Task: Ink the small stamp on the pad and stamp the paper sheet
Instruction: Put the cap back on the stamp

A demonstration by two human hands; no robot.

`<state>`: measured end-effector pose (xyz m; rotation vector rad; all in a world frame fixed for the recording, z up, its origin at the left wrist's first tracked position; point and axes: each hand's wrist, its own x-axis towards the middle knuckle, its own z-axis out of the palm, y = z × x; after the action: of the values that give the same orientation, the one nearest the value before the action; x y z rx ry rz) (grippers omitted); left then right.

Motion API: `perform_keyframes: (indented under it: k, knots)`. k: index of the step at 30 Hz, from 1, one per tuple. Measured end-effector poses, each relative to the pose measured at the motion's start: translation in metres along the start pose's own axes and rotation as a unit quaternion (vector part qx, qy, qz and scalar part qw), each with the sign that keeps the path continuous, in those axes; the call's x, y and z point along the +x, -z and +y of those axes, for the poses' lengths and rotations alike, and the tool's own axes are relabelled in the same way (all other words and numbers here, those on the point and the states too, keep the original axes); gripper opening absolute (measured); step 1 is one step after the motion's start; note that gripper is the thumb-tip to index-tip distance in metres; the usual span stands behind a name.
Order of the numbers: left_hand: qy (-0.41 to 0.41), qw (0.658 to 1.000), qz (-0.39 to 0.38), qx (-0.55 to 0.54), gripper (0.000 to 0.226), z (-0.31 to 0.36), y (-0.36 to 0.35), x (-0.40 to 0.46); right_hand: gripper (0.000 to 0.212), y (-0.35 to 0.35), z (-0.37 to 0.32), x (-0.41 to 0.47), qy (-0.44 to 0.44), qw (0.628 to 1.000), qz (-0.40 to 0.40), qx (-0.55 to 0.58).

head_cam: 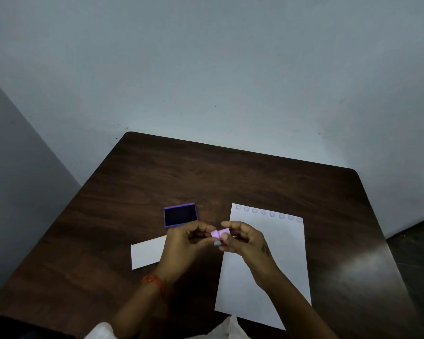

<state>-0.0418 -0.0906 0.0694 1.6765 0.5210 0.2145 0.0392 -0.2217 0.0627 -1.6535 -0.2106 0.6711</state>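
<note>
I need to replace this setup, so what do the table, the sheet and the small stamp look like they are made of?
Table: dark wood or wood-look laminate, semi-gloss; grain streaks and a soft glare patch show.
Paper sheet: plain white matte paper, lying flat, with a row of faint purple prints along its far edge.
Small stamp: probably lilac plastic, smooth; too small to be sure.

One wide view from my head, looking forward and down over my dark wooden table [255, 177], close above my hands, a pale wall [206, 69] beyond.
</note>
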Motion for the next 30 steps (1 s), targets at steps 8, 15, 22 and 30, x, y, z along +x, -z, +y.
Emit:
perform_keyframes:
  k: [8,15,22,30]
  knots:
    - [-0.008,1.0,0.015,0.014,0.015,-0.004,0.003,0.0,0.014,-0.004,-0.002,0.001,-0.018,1.0,-0.004,-0.001]
    - [-0.01,0.999,0.012,0.028,0.015,-0.01,0.007,0.001,0.024,-0.009,-0.001,0.005,-0.056,0.998,-0.005,-0.011]
    - [-0.045,0.996,0.029,0.076,0.021,-0.016,0.007,0.004,0.013,-0.018,0.004,0.016,-0.056,0.998,0.014,-0.034]
    - [0.001,0.983,0.045,0.18,0.034,-0.043,0.018,0.018,0.012,-0.027,0.035,0.061,0.064,0.954,0.098,-0.276]
